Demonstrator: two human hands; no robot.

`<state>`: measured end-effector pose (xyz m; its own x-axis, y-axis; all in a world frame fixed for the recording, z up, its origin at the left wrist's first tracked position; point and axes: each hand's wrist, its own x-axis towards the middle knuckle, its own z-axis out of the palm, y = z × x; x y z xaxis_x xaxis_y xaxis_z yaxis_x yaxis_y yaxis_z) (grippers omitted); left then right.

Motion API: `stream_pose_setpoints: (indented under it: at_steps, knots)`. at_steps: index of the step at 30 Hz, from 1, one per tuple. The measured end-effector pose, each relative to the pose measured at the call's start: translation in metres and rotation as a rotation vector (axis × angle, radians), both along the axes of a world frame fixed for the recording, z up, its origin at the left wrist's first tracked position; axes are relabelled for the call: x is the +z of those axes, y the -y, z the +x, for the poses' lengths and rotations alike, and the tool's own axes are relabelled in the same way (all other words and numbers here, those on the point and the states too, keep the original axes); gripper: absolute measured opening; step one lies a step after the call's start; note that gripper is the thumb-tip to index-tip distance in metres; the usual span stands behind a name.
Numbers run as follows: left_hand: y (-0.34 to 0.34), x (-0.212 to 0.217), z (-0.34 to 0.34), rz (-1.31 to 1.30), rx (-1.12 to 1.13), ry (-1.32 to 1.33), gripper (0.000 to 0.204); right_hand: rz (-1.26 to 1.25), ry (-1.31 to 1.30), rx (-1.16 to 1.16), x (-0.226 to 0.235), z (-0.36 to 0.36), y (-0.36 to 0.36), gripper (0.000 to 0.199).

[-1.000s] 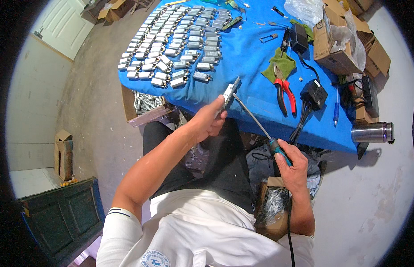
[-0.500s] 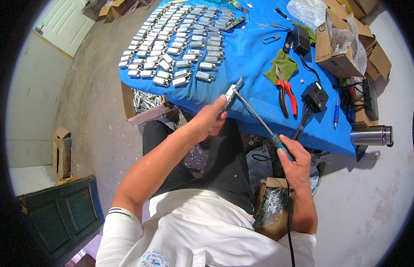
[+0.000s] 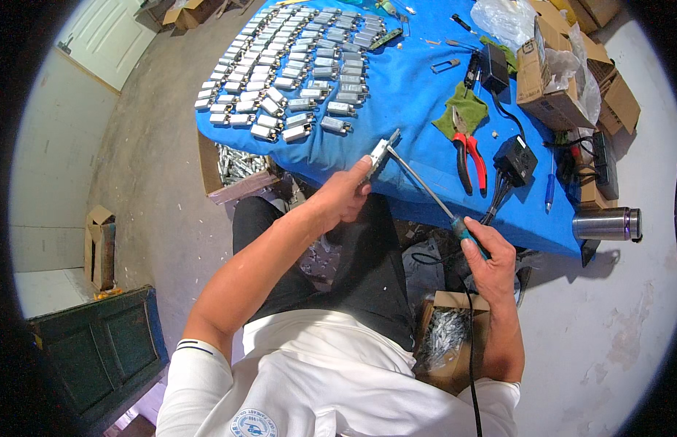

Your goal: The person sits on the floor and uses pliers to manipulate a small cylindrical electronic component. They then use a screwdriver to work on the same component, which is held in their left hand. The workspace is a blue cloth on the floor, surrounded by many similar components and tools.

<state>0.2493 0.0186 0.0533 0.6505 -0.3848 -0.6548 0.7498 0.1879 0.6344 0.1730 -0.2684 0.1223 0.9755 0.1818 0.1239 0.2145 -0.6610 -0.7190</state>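
In my left hand (image 3: 345, 191) is a small silver metal block (image 3: 380, 150), pinched above the near edge of the blue-covered table (image 3: 418, 191). A narrow end piece sticks out at its far end. My right hand (image 3: 491, 251) is closed round the teal handle of a screwdriver (image 3: 418, 180). Its long thin shaft slants up to the left, and the tip meets the block's right side near the far end. Several rows of similar silver blocks (image 3: 297, 132), some with brass-coloured ends, lie on the cloth at the far left.
Red-and-black pliers (image 3: 469, 156) rest on a green cloth (image 3: 455, 109). To their right are a black adapter box (image 3: 514, 159), a blue pen (image 3: 549, 191) and a steel tumbler (image 3: 608, 223). Cardboard boxes of metal parts (image 3: 240, 186) stand below the table; a black cord (image 3: 473, 364) hangs beside my right forearm.
My right hand has shifted slightly right and down with the screwdriver. The block in my left hand has moved very little, and the tip stays at its side.
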Motion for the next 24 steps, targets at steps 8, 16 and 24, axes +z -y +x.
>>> stream_pose_setpoints:
  at_steps: [8,16,24]
  knots:
    - [0.0,0.0,-0.001,0.01,0.004,0.004,0.055,-0.022,0.014,0.031,0.003,0.004,0.001,0.031]
    - [-0.002,-0.004,0.0,-0.001,-0.004,0.008,0.055,-0.055,-0.063,0.114,0.009,0.02,0.013,0.032]
    - [-0.002,-0.003,0.001,0.013,-0.013,-0.008,0.056,-0.057,-0.133,0.219,0.009,0.042,0.027,0.031]
